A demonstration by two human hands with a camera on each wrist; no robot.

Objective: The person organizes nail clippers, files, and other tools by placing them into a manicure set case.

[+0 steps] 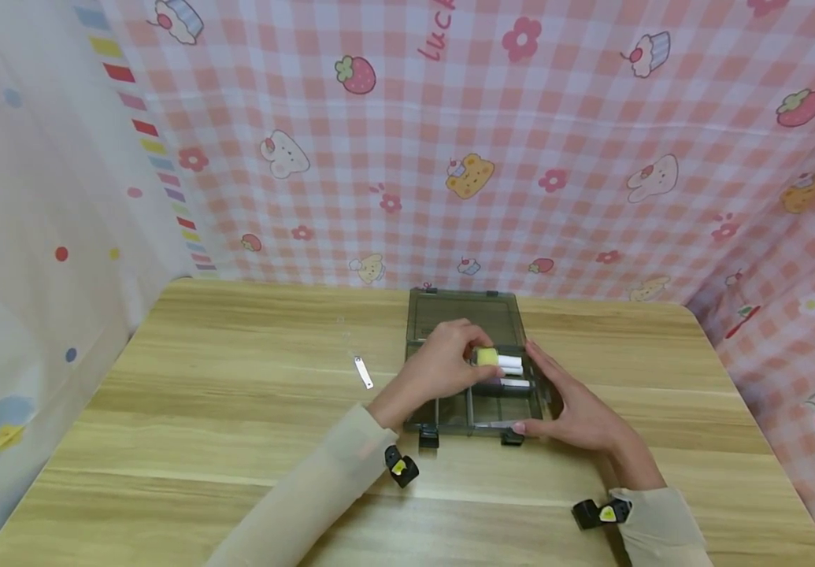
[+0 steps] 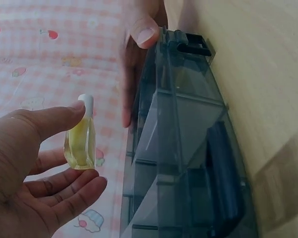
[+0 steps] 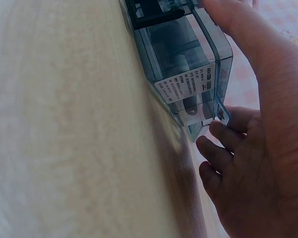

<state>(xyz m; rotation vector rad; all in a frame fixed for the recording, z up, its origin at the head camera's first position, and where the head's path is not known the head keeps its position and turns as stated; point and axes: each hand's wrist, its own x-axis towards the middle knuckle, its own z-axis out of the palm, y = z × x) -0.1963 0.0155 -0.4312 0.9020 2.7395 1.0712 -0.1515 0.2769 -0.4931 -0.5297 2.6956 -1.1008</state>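
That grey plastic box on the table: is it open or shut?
Open. The box has its lid folded back flat, showing the compartments inside.

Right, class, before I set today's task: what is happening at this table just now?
A person sits at a wooden table with an open, smoky clear compartment box. The left hand pinches a small yellow bottle with a white cap over the box's compartments. The right hand rests flat against the box's right side, steadying it. A small metal strip lies on the table to the left.
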